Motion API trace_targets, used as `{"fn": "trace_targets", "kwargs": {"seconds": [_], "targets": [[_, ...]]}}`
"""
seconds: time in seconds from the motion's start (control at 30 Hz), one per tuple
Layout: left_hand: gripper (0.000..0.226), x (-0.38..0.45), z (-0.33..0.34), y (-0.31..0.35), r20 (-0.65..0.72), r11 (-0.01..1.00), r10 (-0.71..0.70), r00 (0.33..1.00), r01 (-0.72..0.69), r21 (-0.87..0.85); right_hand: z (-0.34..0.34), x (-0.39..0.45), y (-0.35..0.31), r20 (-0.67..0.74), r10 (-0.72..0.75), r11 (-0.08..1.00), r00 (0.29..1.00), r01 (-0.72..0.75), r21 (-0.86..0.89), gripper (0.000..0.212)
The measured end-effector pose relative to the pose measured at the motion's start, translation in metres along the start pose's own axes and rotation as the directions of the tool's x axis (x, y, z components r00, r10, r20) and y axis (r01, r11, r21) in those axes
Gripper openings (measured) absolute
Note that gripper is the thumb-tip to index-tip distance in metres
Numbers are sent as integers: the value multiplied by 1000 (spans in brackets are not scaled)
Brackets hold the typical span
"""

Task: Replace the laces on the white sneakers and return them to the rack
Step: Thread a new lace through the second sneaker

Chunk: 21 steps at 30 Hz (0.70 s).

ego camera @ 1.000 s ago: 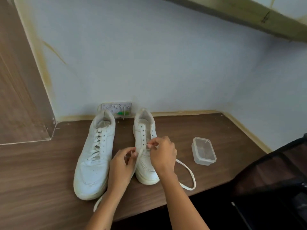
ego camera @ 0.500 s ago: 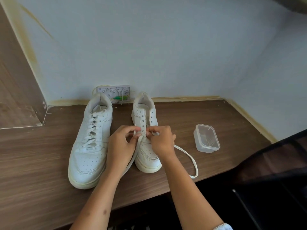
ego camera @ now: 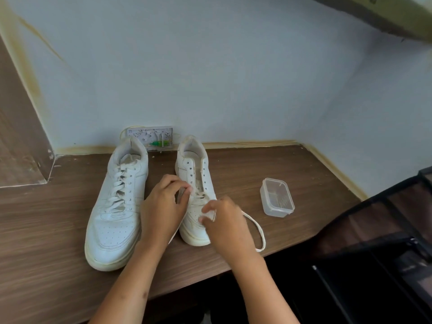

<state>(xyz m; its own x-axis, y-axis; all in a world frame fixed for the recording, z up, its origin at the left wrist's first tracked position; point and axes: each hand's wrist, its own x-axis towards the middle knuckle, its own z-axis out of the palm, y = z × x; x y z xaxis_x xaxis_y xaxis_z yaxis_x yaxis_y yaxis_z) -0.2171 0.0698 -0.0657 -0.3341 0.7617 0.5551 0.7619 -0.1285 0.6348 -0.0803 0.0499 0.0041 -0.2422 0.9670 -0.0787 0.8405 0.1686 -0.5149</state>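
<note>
- Head view takes in a pale blue wall meeting in a corner at about 1 o'clock, above a brown wood-grain desk.
- At 4 o'clock stands a dark rack, probably where the shoes belong.
- Left sneaker is fully laced; right sneaker, beside it at 3 o'clock, has only its lowest eyelets threaded.
- Left hand pinches the lace at the eyelets; right hand grips its other run near the toe.
- A long lace loop trails toward 4 o'clock over the desk edge; it could snag or twist, and uneven ends would likely spoil the lacing.
- Clear plastic box sits at 3 o'clock, well apart.
</note>
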Motion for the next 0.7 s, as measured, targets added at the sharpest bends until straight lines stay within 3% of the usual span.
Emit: {"fn": "trace_targets", "kwargs": {"seconds": [0.07, 0.2, 0.27, 0.4, 0.5, 0.57, 0.63, 0.7], "targets": [[12, 1, 3, -4, 11, 999, 36, 999, -36, 30, 9, -10, -5, 50, 29, 998, 998, -27, -50, 34], [15, 1, 2, -8, 40, 993, 101, 994, -103, 62, 15, -10, -11, -10, 64, 992, 998, -65, -110, 42], [12, 4, -4, -7, -30, 994, 102, 994, -101, 52, 13, -9, -9, -16, 72, 994, 997, -73, -78, 40], [11, 10, -23, -3, -309, 995, -23, 951, -8, -98, 13, -8, -3, 17, 51, 993, 999, -49, -107, 46], [11, 11, -30, -4, -367, 989, -83, 926, 32, -145, 23, -6, 2, 132, 35, 981, 991, -8, -196, 63], [16, 11, -27, -3, -292, 996, -5, 956, -23, -90, 34, -7, 3, 191, 63, 961, 980, -8, -276, 73], [19, 10, -18, -3, -117, 990, 139, 983, -140, 1, 46, -6, 3, 182, 85, 930, 980, -12, -368, 77], [17, 7, -7, -4, 24, 983, 179, 984, -180, 33, 52, -4, 2, 150, 106, 917, 983, -38, -396, 74]]}}
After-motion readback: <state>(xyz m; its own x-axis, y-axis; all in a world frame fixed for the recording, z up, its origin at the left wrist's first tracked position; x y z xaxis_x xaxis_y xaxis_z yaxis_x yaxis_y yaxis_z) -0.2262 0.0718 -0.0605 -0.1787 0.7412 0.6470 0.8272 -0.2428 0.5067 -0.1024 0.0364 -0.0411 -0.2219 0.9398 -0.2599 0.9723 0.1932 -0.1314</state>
